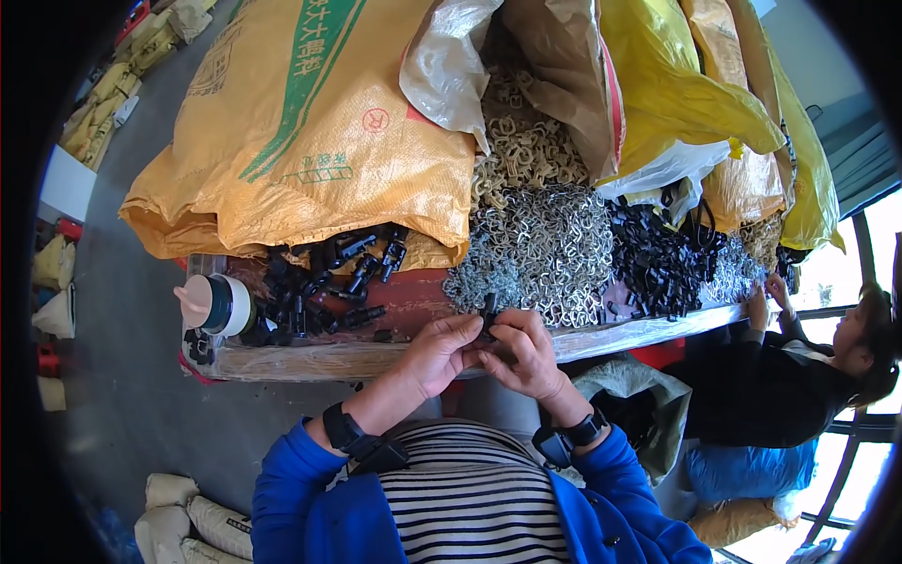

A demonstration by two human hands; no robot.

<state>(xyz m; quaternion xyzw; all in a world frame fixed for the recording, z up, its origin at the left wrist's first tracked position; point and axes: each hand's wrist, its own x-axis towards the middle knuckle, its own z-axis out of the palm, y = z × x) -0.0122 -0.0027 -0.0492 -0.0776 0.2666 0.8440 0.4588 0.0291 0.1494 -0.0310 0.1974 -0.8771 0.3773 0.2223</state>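
At the table's front edge, both hands meet around a small black plastic piece [489, 308]. My left hand [432, 352] pinches it between thumb and fingers. My right hand [528, 357] is closed at its other side, fingertips bent in against it; the lower part is hidden by the fingers. Just beyond the hands lies a heap of small bluish-silver metal parts [481, 282]. Beside that spreads a larger pile of silver hook-shaped metal pieces [564, 249]. Black cylindrical plastic parts [362, 277] spill from a sack to the left.
A big orange woven sack [310, 122] covers the table's back left. A lidded cup [221, 305] stands at the left corner. Brass-coloured pieces [531, 155] and black parts [648, 268] lie farther along the plastic-wrapped table edge [376, 360]. Another person [752, 385] works at the right.
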